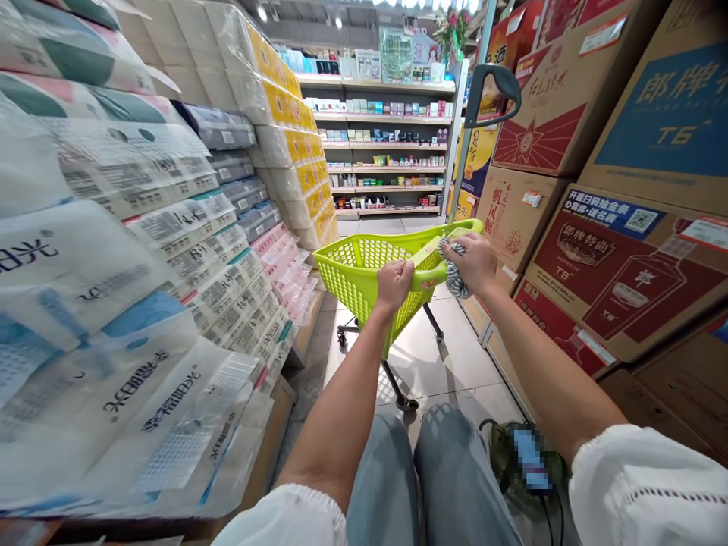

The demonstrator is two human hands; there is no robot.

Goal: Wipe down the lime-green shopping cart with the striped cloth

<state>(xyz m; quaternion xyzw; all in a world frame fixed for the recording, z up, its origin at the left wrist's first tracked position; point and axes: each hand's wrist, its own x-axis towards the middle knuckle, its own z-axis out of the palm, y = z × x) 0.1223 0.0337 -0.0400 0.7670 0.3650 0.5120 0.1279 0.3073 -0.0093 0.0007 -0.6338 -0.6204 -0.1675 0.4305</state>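
While the person sits low on the floor of a shop aisle, both hands are up on a green cart (364, 277). The left hand (394, 283) is shut tight in a fist around the near rim of the cart. The right hand (476, 262) is closed on a striped cloth (453, 274) and presses it against the same rim, a little to the right. The two hands are near each other but not touching.

The cart stands on the tile floor (455, 364), right in front of the person's knees (437, 470). It has small wheels and a tall handle (490, 95) that sticks up behind the basket. I can see nothing inside the basket.

The cart looks light, because it is plastic with lots of little holes. The rim is stiff and thick enough to wrap fingers around, so that seems the best place to hold. I think the cart would roll away easily if nobody held it, because of the wheels. The cloth is soft and floppy. It bunches up in the hand, so it is easy to squeeze and should not slip.

On the left are big piles of paper rolls (114, 303) in shiny wrap. On the right are stacked brown boxes (619, 265). Far down the aisle are shelves (387, 144) with small things on them. A green bag (512, 462) lies by the right leg.
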